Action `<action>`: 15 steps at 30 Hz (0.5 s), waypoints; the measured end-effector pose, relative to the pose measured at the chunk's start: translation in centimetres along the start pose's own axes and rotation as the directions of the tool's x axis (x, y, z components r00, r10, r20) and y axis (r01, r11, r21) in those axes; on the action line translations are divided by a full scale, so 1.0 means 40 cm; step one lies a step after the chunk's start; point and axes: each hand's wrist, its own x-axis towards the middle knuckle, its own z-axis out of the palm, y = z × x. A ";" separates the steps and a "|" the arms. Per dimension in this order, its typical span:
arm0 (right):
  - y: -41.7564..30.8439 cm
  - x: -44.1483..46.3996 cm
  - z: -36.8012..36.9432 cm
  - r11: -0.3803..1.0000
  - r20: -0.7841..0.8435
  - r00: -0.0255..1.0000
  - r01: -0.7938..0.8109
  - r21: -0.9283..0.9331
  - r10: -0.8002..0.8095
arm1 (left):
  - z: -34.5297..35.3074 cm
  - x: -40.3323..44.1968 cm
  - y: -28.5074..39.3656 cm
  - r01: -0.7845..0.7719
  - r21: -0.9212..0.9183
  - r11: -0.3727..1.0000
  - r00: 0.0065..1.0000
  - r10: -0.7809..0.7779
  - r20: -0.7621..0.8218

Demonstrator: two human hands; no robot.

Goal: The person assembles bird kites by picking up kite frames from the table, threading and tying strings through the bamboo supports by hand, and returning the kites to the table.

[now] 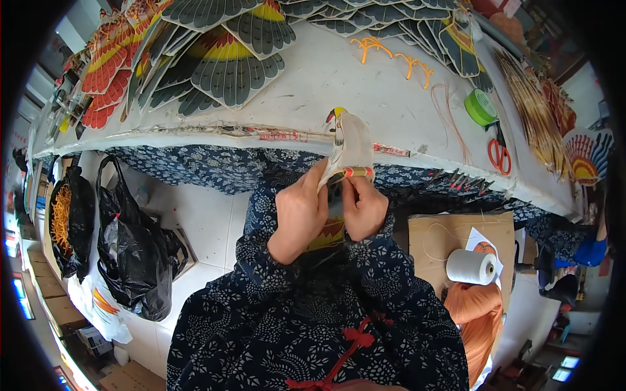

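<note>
My left hand [300,212] and my right hand [365,208] are together at the table's front edge, above my lap. Between them is a white bird-shaped kite piece [355,143] with a yellow head and a dark and red beak pointing away from me. A striped band of red, gold and dark crosses its near end, where the fingers of both hands are closed on it. My fingertips are partly hidden behind the piece. Below my hands, a yellow and red patterned part [326,234] shows at my lap.
Painted wing panels [228,72] are piled across the white table [313,72]. At right are orange plastic pieces [372,47], green tape [480,107], red-handled scissors [500,156] and bamboo sticks [531,104]. A thread spool [471,267] rests on cardboard; black bags [134,247] stand left.
</note>
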 end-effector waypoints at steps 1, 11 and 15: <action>0.003 0.003 0.003 0.999 0.019 1.000 0.003 -0.044 -0.002 | 0.001 0.001 0.001 -0.021 -0.012 1.000 1.000 0.021 -0.011; -0.168 0.018 -0.144 0.996 0.103 0.994 0.013 0.087 -0.022 | -0.104 0.085 -0.090 0.312 -0.405 0.859 0.948 -0.309 0.074; -0.075 0.058 -0.091 0.751 0.254 0.936 -0.347 0.562 0.242 | -0.080 0.076 -0.128 0.378 -0.803 0.461 0.909 -0.351 0.226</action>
